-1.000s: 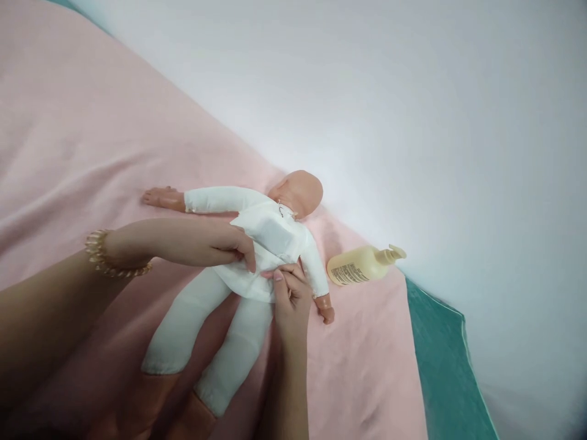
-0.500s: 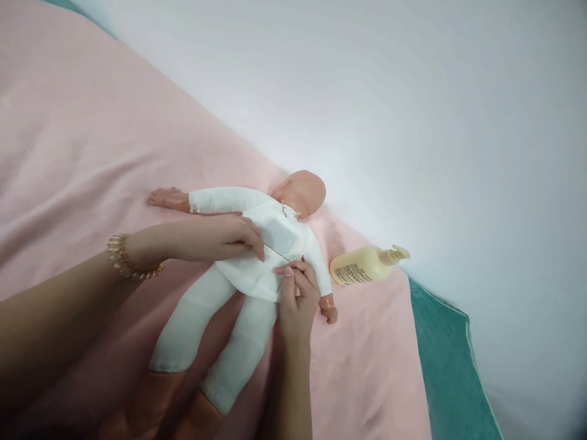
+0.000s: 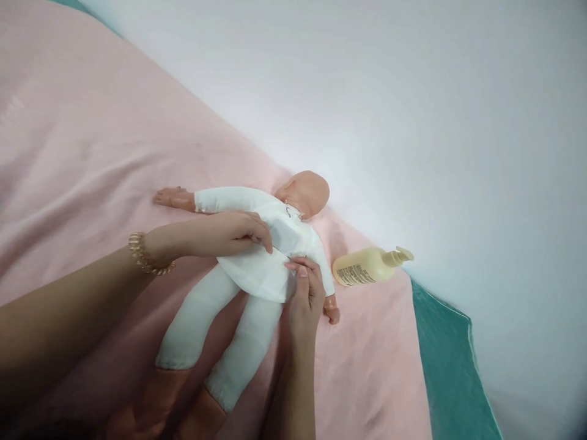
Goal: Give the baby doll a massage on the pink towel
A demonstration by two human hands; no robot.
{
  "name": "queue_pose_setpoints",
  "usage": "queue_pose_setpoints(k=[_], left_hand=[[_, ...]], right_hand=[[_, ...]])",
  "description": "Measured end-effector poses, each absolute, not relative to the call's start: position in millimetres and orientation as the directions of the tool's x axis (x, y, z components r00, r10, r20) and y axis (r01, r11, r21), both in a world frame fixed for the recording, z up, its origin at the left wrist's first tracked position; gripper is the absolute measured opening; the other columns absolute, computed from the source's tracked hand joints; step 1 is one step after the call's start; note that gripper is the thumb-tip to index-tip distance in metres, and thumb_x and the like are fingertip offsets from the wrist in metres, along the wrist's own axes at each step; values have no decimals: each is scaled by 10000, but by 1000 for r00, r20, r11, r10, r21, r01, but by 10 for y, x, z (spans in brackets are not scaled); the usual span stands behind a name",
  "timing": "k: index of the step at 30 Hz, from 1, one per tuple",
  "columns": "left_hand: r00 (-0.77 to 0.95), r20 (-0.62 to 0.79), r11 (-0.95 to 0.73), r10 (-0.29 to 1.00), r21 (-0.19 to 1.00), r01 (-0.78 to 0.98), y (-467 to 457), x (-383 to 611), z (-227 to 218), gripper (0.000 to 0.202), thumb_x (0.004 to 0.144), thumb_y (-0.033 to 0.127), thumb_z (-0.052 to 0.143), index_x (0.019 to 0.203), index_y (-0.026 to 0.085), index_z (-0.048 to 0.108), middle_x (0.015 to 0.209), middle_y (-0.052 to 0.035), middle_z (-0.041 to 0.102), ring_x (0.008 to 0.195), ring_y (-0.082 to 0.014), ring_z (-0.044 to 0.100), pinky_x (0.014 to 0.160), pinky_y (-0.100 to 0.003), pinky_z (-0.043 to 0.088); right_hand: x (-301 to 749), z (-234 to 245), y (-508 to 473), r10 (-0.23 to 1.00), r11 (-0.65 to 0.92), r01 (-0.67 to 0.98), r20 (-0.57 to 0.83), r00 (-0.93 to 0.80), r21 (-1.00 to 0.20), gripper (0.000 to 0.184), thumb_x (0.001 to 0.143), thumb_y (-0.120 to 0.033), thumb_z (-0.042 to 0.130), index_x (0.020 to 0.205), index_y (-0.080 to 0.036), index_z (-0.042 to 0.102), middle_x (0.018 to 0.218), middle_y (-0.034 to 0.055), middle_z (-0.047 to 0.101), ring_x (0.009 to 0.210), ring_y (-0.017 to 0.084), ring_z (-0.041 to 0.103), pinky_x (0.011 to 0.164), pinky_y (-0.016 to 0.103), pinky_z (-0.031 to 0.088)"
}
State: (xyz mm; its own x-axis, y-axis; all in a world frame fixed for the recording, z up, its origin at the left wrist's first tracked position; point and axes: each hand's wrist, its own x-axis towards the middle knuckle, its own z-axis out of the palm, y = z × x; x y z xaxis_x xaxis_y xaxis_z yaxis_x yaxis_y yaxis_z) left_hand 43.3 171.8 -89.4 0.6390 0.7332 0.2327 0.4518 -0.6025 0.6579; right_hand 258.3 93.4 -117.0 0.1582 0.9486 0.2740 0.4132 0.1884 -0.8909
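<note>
A baby doll (image 3: pixel 298 229) with a white cloth body lies with its arms spread and its legs towards me. Around its waist is a piece of white cloth (image 3: pixel 257 274) with a dark line along its upper edge. My left hand (image 3: pixel 243 235), with a beaded bracelet at the wrist, is closed, its fingertips pinching that upper edge near the doll's middle. Closer to the doll's right-lying arm, my right hand (image 3: pixel 306 284) pinches the other end of the edge between thumb and fingers. The fingers partly hide the cloth there.
A yellow pump bottle (image 3: pixel 360 267) stands right of the doll. Beneath them spreads a pink sheet (image 3: pixel 92 134) with folds at the left. Green fabric (image 3: pixel 447 342) shows at the right edge, and a white wall (image 3: pixel 389 110) borders the far side.
Both hands have shifted slightly to the right in view, along with the doll and bottle. The fingers keep their pinch on the cloth's upper edge, the left fingertips a little closer to the right hand.
</note>
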Motion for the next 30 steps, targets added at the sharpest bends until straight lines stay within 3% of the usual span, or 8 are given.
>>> queue_pose_setpoints(k=[5,10,14,17,20,24,27,30], left_hand=[[664,207,-600,718,669,440,1775,455,-1009,297,907,362,465,968,300,749,966,-12,745,1004,-250,625,943,-386,496],[646,206,-572,735,701,427,1777,529,-1105,289,885,251,451,911,294,735,974,6,738,951,-230,626,936,-382,480],[564,356,-614,745,696,372,1756,634,-1134,305,835,150,403,850,234,696,880,-6,715,873,-198,618,890,-342,480],[477,457,-638,751,687,347,1759,673,-1119,311,824,127,378,889,195,674,923,-27,700,923,-199,612,888,-338,474],[458,513,-678,726,643,356,1816,643,-1108,297,905,223,400,999,194,680,1048,-48,702,1061,-230,584,976,-370,444],[494,489,-688,719,598,410,1919,565,-1120,366,943,433,501,1185,204,653,1206,-60,672,1183,-267,547,1056,-404,404],[554,422,-682,717,590,433,1944,544,-1120,478,948,467,522,1302,154,597,1336,-95,613,1266,-277,504,1110,-410,355],[582,343,-648,738,600,468,1925,564,-1090,476,990,451,465,1317,126,587,1349,-105,609,1262,-272,515,1099,-409,358]], right_hand=[[2591,-1200,973,965,194,474,255,67,-859,333,998,-322,430,977,-229,749,1092,45,671,1152,213,567,1068,398,390],[2570,-1217,997,971,160,488,226,79,-858,334,995,-323,438,941,-219,750,1063,47,674,1126,210,578,1063,395,396],[2581,-1176,985,971,152,417,214,105,-896,352,989,-354,441,913,-205,751,1044,50,688,1082,202,607,1036,381,420],[2595,-1101,1027,947,179,335,254,196,-925,385,988,-394,424,905,-190,739,1046,60,693,1056,199,624,993,372,455],[2572,-1007,1174,915,212,328,305,264,-920,372,983,-408,420,930,-183,712,1041,64,689,1049,198,627,963,367,474],[2489,-983,1445,864,297,497,451,225,-815,374,987,-401,376,875,-194,667,957,49,681,983,184,622,944,351,467],[2448,-1074,1559,875,300,609,467,132,-734,379,990,-408,366,892,-201,668,967,52,676,1003,194,599,953,358,446],[2449,-1167,1576,903,284,630,422,78,-723,370,992,-411,369,939,-200,668,1004,59,671,1027,200,583,960,362,430]])
